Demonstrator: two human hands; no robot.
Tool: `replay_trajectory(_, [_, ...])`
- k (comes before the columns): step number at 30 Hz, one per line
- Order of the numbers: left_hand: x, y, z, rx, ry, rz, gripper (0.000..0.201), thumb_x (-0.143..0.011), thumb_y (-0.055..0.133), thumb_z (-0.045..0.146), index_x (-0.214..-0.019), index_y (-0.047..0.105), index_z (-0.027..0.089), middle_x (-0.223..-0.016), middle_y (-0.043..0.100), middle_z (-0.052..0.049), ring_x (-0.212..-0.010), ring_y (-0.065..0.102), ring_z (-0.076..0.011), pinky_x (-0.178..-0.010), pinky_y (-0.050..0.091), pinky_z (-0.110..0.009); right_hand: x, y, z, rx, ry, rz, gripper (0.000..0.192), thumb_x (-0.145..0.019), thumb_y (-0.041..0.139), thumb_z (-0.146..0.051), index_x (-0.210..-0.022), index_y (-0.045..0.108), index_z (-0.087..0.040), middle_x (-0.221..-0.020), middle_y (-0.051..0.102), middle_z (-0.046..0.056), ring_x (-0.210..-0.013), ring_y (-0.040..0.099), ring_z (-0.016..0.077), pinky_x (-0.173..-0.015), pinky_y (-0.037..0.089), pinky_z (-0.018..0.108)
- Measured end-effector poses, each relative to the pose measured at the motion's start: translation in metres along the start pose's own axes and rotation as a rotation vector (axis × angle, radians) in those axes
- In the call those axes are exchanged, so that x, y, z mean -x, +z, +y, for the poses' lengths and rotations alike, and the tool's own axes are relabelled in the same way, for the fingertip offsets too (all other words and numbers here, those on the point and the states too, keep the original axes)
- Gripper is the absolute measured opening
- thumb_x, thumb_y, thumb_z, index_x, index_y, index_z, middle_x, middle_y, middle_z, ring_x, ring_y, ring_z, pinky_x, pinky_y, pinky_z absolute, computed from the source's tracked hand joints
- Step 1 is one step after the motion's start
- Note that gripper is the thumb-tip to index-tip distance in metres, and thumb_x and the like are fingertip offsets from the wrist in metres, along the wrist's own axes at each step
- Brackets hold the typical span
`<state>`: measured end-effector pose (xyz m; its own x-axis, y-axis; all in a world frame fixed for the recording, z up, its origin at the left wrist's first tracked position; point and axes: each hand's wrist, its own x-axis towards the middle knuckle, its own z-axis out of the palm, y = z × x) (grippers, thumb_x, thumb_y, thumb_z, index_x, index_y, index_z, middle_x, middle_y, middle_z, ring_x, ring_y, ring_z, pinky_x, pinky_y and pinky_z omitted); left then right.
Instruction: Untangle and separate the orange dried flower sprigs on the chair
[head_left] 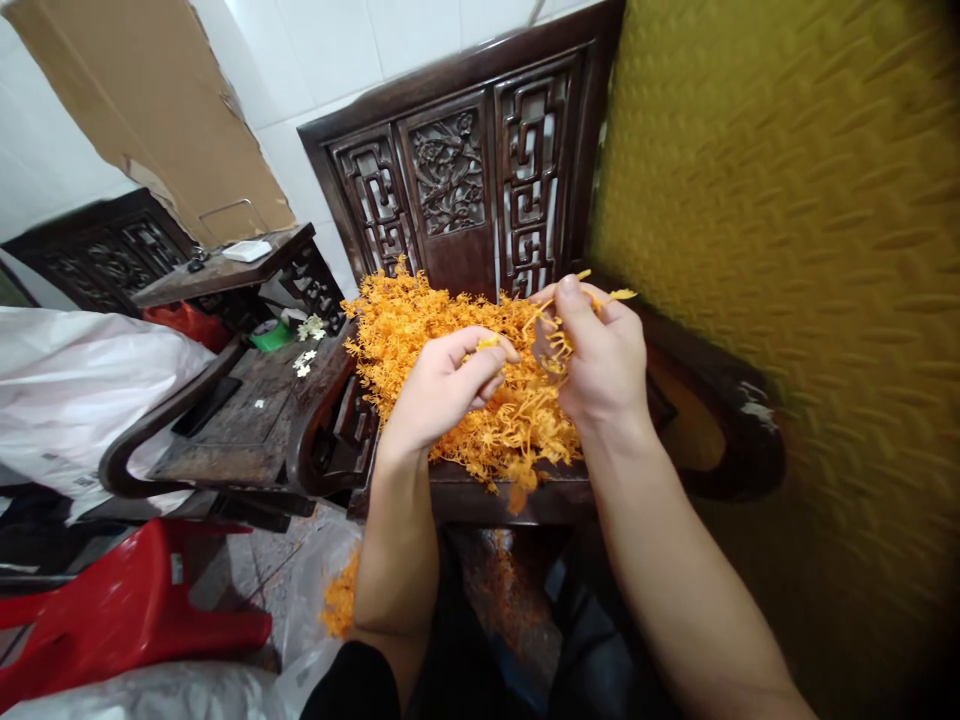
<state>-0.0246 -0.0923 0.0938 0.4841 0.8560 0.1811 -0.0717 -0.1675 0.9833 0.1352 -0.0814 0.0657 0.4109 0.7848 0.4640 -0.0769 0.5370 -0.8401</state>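
A big heap of orange plastic flower pieces (pixel 405 320) covers the seat of a dark carved wooden chair (pixel 450 250). Over the heap's right side, my right hand (pixel 600 345) is closed on an orange plastic flower stem (pixel 559 345) with thin branching prongs; its tips stick out past the thumb. My left hand (pixel 454 385) hovers above the middle of the pile, thumb and forefinger pinched on a small orange plastic piece (pixel 489 342). The two hands are a short way apart. Palms and some fingers are hidden.
Left stands a second wooden chair (pixel 232 440) with green tape (pixel 271 335) and pale flower pieces (pixel 304 362) on it. A red plastic stool (pixel 150 600), white sacks (pixel 82 380) and a clear bag (pixel 307 570) lie lower left. A yellow textured panel (pixel 787 250) closes the right side.
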Motion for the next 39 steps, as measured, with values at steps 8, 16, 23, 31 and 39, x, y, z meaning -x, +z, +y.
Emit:
replay_trajectory(8, [-0.004, 0.000, -0.003, 0.050, 0.043, 0.074, 0.012, -0.085, 0.058, 0.017, -0.096, 0.064, 0.017, -0.076, 0.068, 0.002, -0.040, 0.040, -0.0033, -0.041, 0.024, -0.022, 0.011, 0.012, -0.016, -0.193, 0.099, -0.032, 0.041, -0.090, 0.069, -0.064, -0.091, 0.076, -0.024, -0.073, 0.051, 0.001, -0.058, 0.045, 0.0111, -0.050, 0.036, 0.027])
replay_trajectory(16, [-0.008, 0.015, -0.006, -0.170, 0.128, 0.132, 0.028, -0.091, 0.076, 0.045, -0.090, 0.074, 0.017, -0.081, 0.070, -0.002, -0.068, 0.058, -0.0111, -0.064, 0.048, -0.025, 0.009, 0.018, 0.001, -0.166, 0.136, -0.049, 0.046, -0.095, 0.062, -0.064, -0.110, 0.077, -0.024, -0.084, 0.062, 0.004, -0.070, 0.058, 0.0136, -0.055, 0.047, 0.025])
replay_trajectory(23, [-0.005, 0.009, -0.006, -0.278, 0.215, 0.118, 0.019, -0.090, 0.078, 0.036, -0.087, 0.072, 0.018, -0.085, 0.072, -0.002, -0.080, 0.063, -0.0140, -0.084, 0.052, -0.030, 0.010, 0.013, 0.002, -0.075, 0.067, -0.106, 0.050, -0.094, 0.062, -0.071, -0.111, 0.080, -0.027, -0.072, 0.054, 0.000, -0.057, 0.045, 0.0107, -0.049, 0.038, 0.025])
replay_trajectory(31, [-0.001, 0.005, -0.005, -0.223, 0.075, 0.038, 0.021, -0.092, 0.060, 0.026, -0.074, 0.053, 0.019, -0.061, 0.038, 0.008, -0.056, 0.029, -0.0083, -0.057, 0.031, -0.024, 0.014, 0.009, -0.002, 0.023, -0.070, -0.101, 0.032, -0.091, 0.076, -0.057, -0.103, 0.087, -0.029, -0.078, 0.071, 0.003, -0.075, 0.066, 0.0186, -0.068, 0.052, 0.034])
replay_trajectory(39, [-0.006, 0.004, -0.008, -0.209, 0.039, 0.004, 0.017, -0.087, 0.060, 0.024, -0.072, 0.053, 0.019, -0.058, 0.040, 0.008, -0.052, 0.029, -0.0064, -0.049, 0.022, -0.022, 0.012, 0.024, 0.009, -0.222, 0.137, -0.022, 0.043, -0.079, 0.084, -0.060, -0.106, 0.083, -0.026, -0.056, 0.043, -0.005, -0.048, 0.033, 0.0084, -0.045, 0.023, 0.027])
